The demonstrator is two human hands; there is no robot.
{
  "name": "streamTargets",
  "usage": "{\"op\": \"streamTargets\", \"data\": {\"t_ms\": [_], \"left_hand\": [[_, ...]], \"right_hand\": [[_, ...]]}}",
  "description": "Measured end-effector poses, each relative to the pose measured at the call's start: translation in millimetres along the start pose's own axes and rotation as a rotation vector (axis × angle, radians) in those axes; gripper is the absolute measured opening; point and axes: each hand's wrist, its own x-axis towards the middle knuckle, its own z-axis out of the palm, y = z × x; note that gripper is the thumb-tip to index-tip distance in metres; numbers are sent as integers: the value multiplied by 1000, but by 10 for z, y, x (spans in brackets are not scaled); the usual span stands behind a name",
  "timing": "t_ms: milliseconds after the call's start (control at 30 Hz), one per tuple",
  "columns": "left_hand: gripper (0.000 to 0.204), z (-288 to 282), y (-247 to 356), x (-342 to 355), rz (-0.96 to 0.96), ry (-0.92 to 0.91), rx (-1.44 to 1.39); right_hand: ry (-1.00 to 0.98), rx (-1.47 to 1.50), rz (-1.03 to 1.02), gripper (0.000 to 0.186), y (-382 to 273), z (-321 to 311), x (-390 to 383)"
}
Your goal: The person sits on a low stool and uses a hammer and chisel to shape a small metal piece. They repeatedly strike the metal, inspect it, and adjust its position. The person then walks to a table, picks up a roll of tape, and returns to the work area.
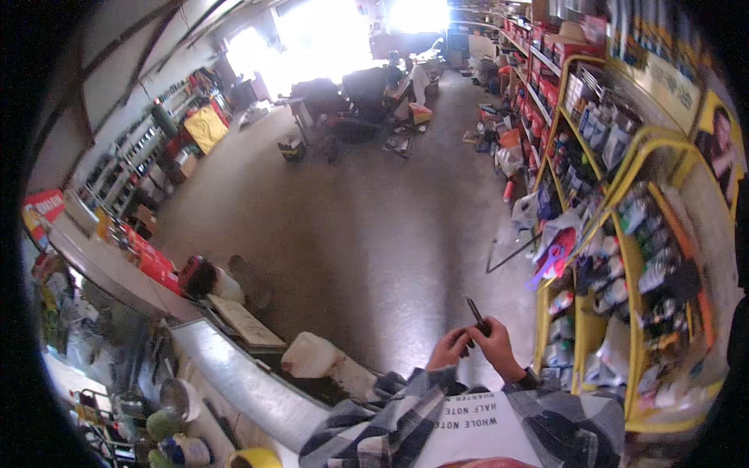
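Both hands, left hand (448, 349) and right hand (493, 349), meet with fingers closed on a thin dark pen-like stick (474, 313), seemingly, before the yellow wire rack (581, 234) of white bottles, red cartons (154, 261) shelved far left.

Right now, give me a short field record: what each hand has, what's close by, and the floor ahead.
left hand: left hand touches the lower end of the dark slim tool
right hand: right hand grips the tool, tip pointing up and away
tool type: too small to tell
to the right: yellow wire rack stocked with bottles and cans
to the left: counter and a white jug on the floor
floor ahead: bare concrete floor, clutter at the far end
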Motion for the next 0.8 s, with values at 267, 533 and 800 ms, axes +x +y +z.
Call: {"op": "streamTargets", "data": {"t_ms": [267, 533, 800], "left_hand": [[23, -1003, 332, 1397, -95, 22, -124], [22, -2722, 556, 3033, 6, 246, -53], [21, -4466, 1316, 3471, 130, 732, 390]], "right_hand": [[-159, 111, 71, 15, -420, 694, 1663], [-364, 12, -18, 19, -325, 2012, 3903], [-832, -203, -291, 26, -1166, 3988, 5465]]}}
